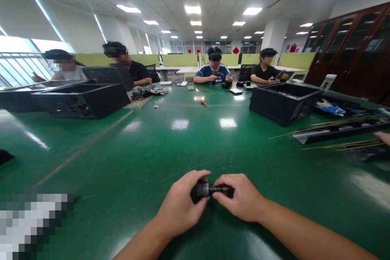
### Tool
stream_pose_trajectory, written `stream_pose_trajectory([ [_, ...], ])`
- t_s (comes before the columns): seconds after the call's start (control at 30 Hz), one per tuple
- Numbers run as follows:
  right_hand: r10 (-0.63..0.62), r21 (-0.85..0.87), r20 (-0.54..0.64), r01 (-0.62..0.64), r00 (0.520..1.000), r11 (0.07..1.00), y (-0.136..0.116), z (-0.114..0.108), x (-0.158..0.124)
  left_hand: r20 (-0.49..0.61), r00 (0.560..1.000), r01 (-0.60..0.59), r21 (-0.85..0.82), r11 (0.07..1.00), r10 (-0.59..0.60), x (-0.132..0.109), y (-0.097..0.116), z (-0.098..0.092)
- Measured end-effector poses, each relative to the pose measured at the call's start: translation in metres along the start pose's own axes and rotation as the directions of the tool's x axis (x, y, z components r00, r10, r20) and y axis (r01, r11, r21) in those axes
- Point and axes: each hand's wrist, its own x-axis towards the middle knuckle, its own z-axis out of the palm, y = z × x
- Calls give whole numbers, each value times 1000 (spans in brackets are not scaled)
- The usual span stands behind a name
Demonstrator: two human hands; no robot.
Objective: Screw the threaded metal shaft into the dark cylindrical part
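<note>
A dark cylindrical metal part [203, 189] with a narrower, ribbed shaft lies sideways between my two hands, low in the middle of the head view. My left hand [179, 201] curls around its wide end, thumb below and fingers above. On the other side, the fingers of my right hand [243, 197] close around the thin shaft. The shaft's tip is partly covered by those fingers. Both hands are just over the green tabletop [128, 178]; whether the part touches it I cannot tell.
An orange-handled screwdriver [203, 102] lies farther up the table. Black computer cases stand at left [82, 99] and right [283, 103]. Thin brass-coloured rods [329, 124] lie by metal strips at right, near another person's hand [383, 137]. Several people sit around the table.
</note>
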Motion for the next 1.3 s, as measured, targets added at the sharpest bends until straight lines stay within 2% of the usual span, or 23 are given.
stream_pose_trajectory([
  [0.8,29,14,-33,-28,999,999,0,-1,0,-115,993,-16,18,1000,18,2,-4,-2],
  [1.3,30,33,-65,-28,997,999,1,0,0,-156,985,-78,2,997,78,4,-2,-7],
])
